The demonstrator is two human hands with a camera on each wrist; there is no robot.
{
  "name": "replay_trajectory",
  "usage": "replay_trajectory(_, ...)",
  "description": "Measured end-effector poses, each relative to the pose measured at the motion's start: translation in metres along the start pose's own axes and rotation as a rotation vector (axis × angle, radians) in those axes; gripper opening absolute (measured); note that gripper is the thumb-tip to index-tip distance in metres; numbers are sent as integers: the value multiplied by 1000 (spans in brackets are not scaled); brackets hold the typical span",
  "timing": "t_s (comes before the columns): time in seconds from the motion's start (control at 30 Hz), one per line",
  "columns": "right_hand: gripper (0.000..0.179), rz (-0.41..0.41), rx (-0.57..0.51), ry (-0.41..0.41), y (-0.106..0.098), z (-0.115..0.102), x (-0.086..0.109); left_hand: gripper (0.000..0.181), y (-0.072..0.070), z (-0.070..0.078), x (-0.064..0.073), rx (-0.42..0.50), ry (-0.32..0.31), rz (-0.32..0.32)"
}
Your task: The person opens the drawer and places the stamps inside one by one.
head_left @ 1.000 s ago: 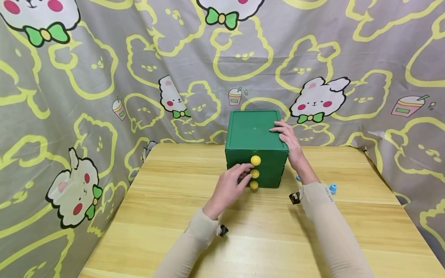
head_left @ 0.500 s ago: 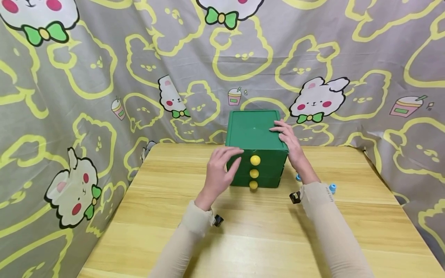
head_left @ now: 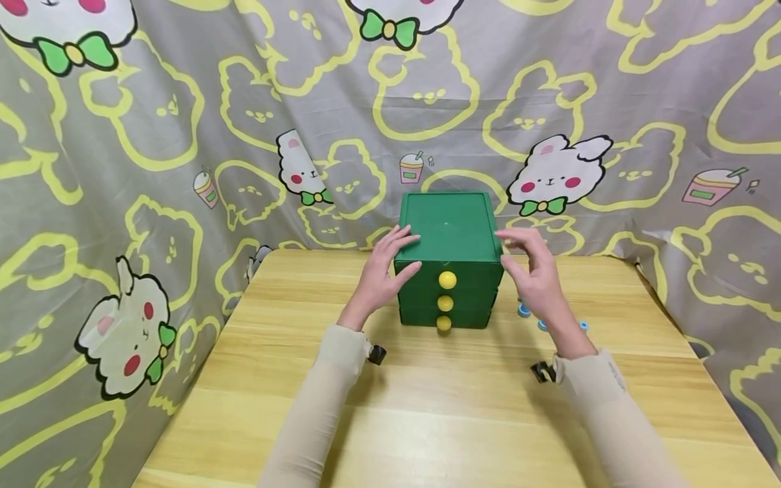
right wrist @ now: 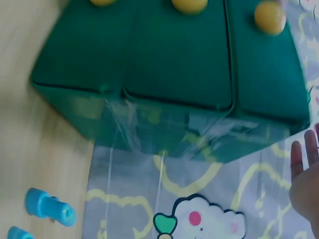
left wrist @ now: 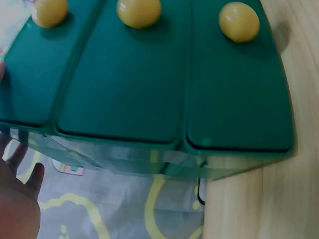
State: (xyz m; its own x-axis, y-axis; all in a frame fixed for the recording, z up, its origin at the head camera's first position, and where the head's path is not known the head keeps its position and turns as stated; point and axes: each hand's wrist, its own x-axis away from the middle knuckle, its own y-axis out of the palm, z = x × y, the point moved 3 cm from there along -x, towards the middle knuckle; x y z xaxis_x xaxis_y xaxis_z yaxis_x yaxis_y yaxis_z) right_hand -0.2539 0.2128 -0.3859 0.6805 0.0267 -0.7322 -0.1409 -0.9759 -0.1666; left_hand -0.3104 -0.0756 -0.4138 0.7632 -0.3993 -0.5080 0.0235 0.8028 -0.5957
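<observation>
A small green drawer cabinet [head_left: 451, 227] stands upright on the table, its three drawer fronts flush and each bearing a round yellow knob [head_left: 447, 280]. At its upper left edge is my left hand [head_left: 378, 274], fingertips over the top and thumb by the front corner. Across from it, my right hand [head_left: 539, 278] is at the upper right edge, fingers loosely bent with the thumb apart from them. Neither palm wraps round anything. The wrist views show the left fingers [left wrist: 17, 157] and right fingers [right wrist: 311, 149] along the cabinet's sides.
Several small blue plastic pieces lie on the wooden table [head_left: 427, 420] right of the cabinet, among them a stepped, peg-like blue piece [right wrist: 50, 206]. Behind the table hangs a grey curtain [head_left: 342, 81] with cartoon bears and rabbits.
My left hand has left the knobs and moved up and left to the cabinet's upper left edge. My right hand has drawn off the top to the right edge. The cabinet stays put.
</observation>
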Motion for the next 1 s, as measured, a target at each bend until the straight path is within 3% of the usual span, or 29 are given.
replay_trajectory(0.1, 30, 34, -35, -82, 0, -10, 21, 53, 4, -6, -1, 2, -1, -1)
replay_trajectory(0.2, 23, 0, -55, -51, -1, -11, 41, 54, 7, -10, -2, 14, -7, 6)
replay_trajectory(0.3, 26, -129, -15, 67, 3, -4, 59, 56, 10, -12, -5, 26, -11, 11)
replay_trajectory(0.47, 28, -419, 71, 283, 20, 18, 79, 58, 14, -14, -10, 28, -7, 16)
replay_trajectory(0.57, 28, -528, 60, 415, 29, 34, 87, 61, 17, -15, -14, 25, -4, 15)
replay_trajectory(0.8, 48, -633, -28, 662, 43, 63, 97, 66, 19, -20, -23, 36, -12, 7)
replay_trajectory(1.0, 53, -638, -35, 692, 54, 77, 98, 58, 25, -26, -30, 53, -21, 15)
